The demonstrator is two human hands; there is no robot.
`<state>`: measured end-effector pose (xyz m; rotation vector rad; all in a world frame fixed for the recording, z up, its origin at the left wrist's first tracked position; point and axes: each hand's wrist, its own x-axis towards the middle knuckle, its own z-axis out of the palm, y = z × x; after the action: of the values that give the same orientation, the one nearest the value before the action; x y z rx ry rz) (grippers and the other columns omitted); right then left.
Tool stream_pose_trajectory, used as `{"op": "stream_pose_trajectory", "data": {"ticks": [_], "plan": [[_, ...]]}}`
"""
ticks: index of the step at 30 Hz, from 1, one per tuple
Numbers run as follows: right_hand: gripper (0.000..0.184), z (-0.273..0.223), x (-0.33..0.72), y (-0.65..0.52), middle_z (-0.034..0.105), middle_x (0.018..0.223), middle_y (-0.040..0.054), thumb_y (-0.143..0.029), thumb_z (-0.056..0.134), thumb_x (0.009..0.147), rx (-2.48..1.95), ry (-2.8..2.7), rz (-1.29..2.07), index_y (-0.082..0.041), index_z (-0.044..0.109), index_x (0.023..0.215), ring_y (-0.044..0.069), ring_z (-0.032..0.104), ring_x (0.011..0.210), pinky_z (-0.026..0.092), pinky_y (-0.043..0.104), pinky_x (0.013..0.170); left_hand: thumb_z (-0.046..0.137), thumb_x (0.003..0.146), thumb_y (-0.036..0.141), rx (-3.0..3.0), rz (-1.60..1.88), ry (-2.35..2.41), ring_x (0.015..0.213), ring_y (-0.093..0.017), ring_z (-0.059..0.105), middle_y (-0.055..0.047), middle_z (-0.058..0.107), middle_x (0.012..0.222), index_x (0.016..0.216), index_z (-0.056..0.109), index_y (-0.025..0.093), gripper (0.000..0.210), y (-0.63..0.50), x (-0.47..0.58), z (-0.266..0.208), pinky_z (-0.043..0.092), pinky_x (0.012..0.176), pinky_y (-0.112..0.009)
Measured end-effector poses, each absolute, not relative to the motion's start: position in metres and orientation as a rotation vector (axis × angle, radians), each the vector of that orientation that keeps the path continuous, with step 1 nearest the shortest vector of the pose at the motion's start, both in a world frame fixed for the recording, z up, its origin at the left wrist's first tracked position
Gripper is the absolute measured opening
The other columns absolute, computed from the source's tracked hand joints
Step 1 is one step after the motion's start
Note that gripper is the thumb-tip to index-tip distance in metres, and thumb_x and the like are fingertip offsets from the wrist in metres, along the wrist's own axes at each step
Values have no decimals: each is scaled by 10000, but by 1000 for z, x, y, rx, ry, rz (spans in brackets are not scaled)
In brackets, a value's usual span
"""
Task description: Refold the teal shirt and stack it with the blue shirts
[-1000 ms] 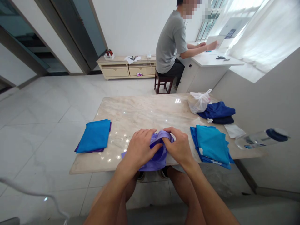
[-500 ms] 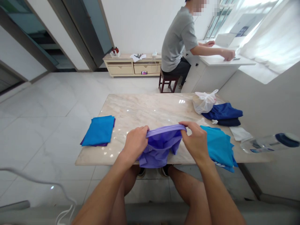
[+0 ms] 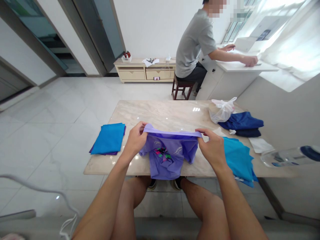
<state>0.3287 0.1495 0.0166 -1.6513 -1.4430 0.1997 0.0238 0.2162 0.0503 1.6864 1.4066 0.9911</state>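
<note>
A purple garment with a colourful print hangs between my hands over the front of the marble-look table. My left hand pinches one end of its hem. At the other end my right hand grips the same edge, so the hem is stretched nearly straight. The lower part of the cloth reaches the table's near edge. Just right of my right hand lies a bright blue garment, overhanging that edge. Left of my left hand rests a folded blue cloth on top of a purple one.
Dark blue clothes sit beside a knotted white plastic bag at the back right. A clear bottle is at the right end. Beyond the table, a person in a grey shirt sits on a stool at a white desk.
My left hand has moved left and slightly up, pulling the garment's hem wider and straighter. The printed front now shows. The whole view has shifted slightly.
</note>
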Motion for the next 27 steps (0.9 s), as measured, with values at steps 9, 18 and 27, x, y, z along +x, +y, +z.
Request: {"op": "stream_pose_trajectory", "data": {"ticks": [9,18,27], "plan": [[400,19,327,152,790,902,50,-543,584,982,-1610,-1238,473,-200,789,983,250,694,855,523,338,758,485,987,658,1682,932,1418,1005,-329,707,-76,810,924,875,770,184,564,221,19,46,546,927,-382],[342,12,333,150,810,870,62,-512,616,921,-1742,-1339,336,-218,788,888,280,739,854,523,362,806,421,1056,513,1867,873,1560,889,-293,725,-85,805,887,846,745,218,486,221,24,43,484,779,-341],[338,11,332,150,807,844,66,-507,615,917,-1782,-1381,264,-227,801,880,280,736,813,520,362,784,451,1072,451,1948,793,1669,919,-308,750,-98,839,953,955,802,244,424,223,13,39,506,779,-335]]}}
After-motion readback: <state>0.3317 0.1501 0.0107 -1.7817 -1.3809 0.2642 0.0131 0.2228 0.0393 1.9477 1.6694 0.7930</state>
